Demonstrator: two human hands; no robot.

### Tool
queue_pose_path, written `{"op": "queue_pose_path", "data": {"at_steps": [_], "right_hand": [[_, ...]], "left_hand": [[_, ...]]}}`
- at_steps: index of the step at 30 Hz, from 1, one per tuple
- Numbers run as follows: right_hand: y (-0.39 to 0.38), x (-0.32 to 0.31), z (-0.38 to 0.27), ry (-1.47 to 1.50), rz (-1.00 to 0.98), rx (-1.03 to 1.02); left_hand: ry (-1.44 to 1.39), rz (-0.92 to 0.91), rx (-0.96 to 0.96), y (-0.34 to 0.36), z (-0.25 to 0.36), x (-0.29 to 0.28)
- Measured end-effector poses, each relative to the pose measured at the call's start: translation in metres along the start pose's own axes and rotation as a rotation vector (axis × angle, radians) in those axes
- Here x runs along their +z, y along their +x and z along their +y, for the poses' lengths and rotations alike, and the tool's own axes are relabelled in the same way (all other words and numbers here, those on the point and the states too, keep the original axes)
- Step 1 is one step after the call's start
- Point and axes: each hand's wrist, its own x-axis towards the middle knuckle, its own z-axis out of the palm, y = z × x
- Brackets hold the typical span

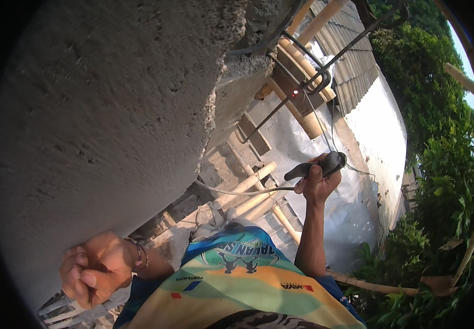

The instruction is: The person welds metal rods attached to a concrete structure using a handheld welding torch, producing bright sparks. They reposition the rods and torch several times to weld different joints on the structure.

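My right hand (319, 183) grips a black electrode holder (333, 163), with a pale cable (231, 192) running from it leftward. A thin rod (318, 122) runs up from the holder toward dark steel bars (270, 118), where a small glowing red spot (295, 93) shows. My left hand (97, 268) is curled closed at the lower left, in front of a large rough concrete face (100, 109); whatever is inside the fingers, if anything, is hidden.
Bamboo poles (253, 178) form framing below me, beside shiny sheeting (330, 230). A corrugated roof (346, 60) lies beyond, with dense trees (429, 181) on the right. A curved bamboo pole (470, 247) crosses the right edge.
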Motion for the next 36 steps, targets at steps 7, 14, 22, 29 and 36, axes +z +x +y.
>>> {"op": "queue_pose_path", "data": {"at_steps": [7,14,22,29,36], "right_hand": [[0.001,0.000,-0.001,0.018,-0.012,0.021],[0.003,0.001,0.003,-0.005,0.006,0.012],[0.005,0.002,0.001,0.016,0.001,0.006],[0.007,0.002,0.002,0.002,0.002,-0.020],[0.008,0.001,0.004,0.000,0.006,-0.016]], "left_hand": [[-0.142,0.125,-0.026,0.003,0.004,0.010],[-0.160,0.125,-0.013,0.007,0.005,0.017],[-0.134,0.120,0.014,0.007,0.003,0.015],[-0.168,0.123,0.006,0.007,0.002,0.014],[-0.157,0.106,0.001,0.007,0.003,0.013]]}}
